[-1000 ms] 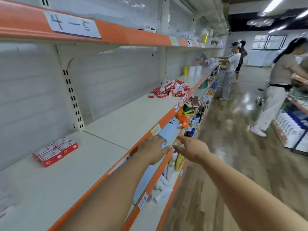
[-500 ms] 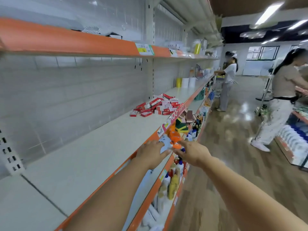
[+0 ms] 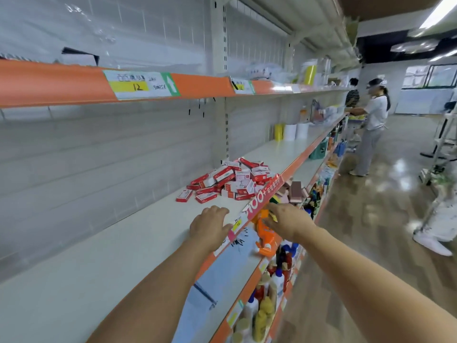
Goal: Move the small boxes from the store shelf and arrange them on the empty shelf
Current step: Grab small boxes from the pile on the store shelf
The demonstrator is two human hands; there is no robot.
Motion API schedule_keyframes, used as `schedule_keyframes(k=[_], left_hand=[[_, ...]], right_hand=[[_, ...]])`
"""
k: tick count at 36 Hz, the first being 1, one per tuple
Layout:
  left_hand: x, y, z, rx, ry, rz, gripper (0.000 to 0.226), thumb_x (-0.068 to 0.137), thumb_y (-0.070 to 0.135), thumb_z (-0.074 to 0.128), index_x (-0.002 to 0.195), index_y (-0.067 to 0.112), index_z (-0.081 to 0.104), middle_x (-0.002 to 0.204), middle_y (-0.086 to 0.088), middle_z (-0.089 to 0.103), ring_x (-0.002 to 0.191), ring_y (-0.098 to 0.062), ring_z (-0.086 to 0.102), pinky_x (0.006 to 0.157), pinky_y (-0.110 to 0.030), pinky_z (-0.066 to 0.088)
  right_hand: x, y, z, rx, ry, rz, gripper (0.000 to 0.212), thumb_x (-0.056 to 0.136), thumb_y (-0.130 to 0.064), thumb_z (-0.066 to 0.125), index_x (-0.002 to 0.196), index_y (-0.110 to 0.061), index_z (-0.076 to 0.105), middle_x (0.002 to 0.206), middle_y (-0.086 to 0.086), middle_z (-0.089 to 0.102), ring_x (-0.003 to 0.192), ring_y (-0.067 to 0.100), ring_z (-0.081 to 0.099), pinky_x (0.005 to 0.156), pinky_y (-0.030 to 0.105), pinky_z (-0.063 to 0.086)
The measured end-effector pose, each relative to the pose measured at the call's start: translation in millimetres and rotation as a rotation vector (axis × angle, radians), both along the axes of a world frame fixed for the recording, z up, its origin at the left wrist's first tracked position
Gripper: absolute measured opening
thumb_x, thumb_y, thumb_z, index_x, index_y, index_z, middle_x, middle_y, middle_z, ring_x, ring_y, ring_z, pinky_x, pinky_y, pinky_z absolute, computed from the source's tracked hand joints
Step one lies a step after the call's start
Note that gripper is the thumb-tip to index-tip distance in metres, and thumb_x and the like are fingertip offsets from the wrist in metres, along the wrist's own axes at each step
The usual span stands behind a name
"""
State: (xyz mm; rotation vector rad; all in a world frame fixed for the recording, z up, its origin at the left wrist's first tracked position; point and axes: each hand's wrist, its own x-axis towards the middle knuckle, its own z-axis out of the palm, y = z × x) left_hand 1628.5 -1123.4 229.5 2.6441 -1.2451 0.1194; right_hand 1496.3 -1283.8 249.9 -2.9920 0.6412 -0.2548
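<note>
the heap of small boxes (image 3: pixel 230 180) lies on the shelf (image 3: pixel 138 233) just ahead of both hands. the left hand (image 3: pixel 212 225) is nearer, fingers loosely bent, holding nothing; the right hand (image 3: pixel 288 220) hovers off the shelf edge, fingers relaxed and empty.

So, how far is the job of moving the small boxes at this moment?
Nothing placed shows in this view. Both hands are empty: the left hand reaches over the shelf edge and the right hand reaches beside it, neither touching the pile of small red and white boxes ahead. The whole loose pile is left to pick up, carry and arrange.
</note>
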Motion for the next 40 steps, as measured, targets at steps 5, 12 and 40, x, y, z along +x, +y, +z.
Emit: schedule_keyframes(k=[5, 12, 40], left_hand=[[50.6, -34.8, 3.9, -0.062, 0.001, 0.046, 0.048, 0.099, 0.036, 0.047, 0.144, 0.023, 0.037, 0.148, 0.001, 0.039, 0.135, -0.020, 0.036, 0.103, -0.035, 0.037], [115.8, -80.9, 12.3, -0.136, -0.031, 0.089, 0.040, 0.098, 0.030, 0.049, 0.137, 0.021, 0.046, 0.137, -0.002, 0.049, 0.126, -0.023, 0.045, 0.094, -0.037, 0.042], [156.0, -172.4, -0.3, -0.137, -0.275, 0.254, 0.032, 0.099, 0.022, 0.045, 0.130, 0.022, 0.050, 0.122, 0.002, 0.057, 0.110, -0.017, 0.055, 0.086, -0.029, 0.047]], right_hand=[[49.0, -38.1, 1.1, -0.046, -0.048, -0.006, 0.035, 0.099, -0.036, 0.043, 0.126, -0.014, 0.048, 0.108, 0.005, 0.062, 0.104, 0.026, 0.059, 0.073, 0.032, 0.046], [121.5, -77.0, 12.1, -0.065, -0.032, -0.020, 0.047, 0.099, -0.038, 0.044, 0.142, -0.020, 0.040, 0.129, 0.006, 0.058, 0.114, 0.025, 0.056, 0.087, 0.036, 0.051], [220.5, -148.2, 4.4, -0.095, -0.075, 0.147, 0.026, 0.095, -0.023, 0.051, 0.118, -0.012, 0.054, 0.116, 0.007, 0.057, 0.108, 0.025, 0.053, 0.082, 0.035, 0.046]])
